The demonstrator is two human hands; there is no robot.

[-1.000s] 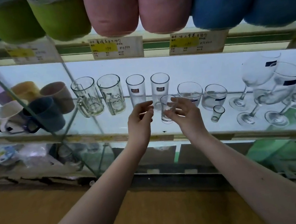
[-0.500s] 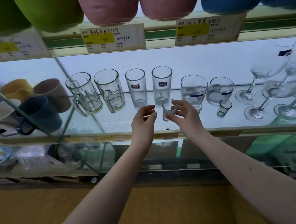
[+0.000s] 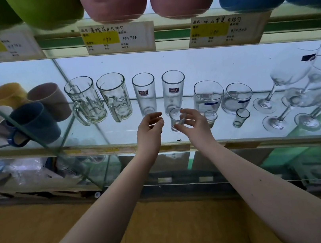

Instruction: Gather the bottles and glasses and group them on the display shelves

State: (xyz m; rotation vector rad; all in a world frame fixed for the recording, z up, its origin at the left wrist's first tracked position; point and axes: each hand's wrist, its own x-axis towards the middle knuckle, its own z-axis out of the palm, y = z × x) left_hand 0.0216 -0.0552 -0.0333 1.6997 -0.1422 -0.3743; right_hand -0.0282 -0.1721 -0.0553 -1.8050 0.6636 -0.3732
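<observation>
Right hand (image 3: 196,129) gripped small shot glass (image 3: 176,117) on middle shelf (image 3: 116,135), just in front of right tall tumbler (image 3: 174,91), left hand (image 3: 149,132) beside it, loosely curled, holding nothing.

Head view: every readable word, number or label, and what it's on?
Middle tag: "805954"
Middle tag, yellow patch: "1190"
Middle tag, top line: handwritten Chinese, reading unsure
Right tag: looks like "1190", faint; code and handwriting too blurred
Left tag: blurred, unreadable
Stickers on tall glasses: too small
Blue labels on tumblers and wine glasses: too small
</observation>
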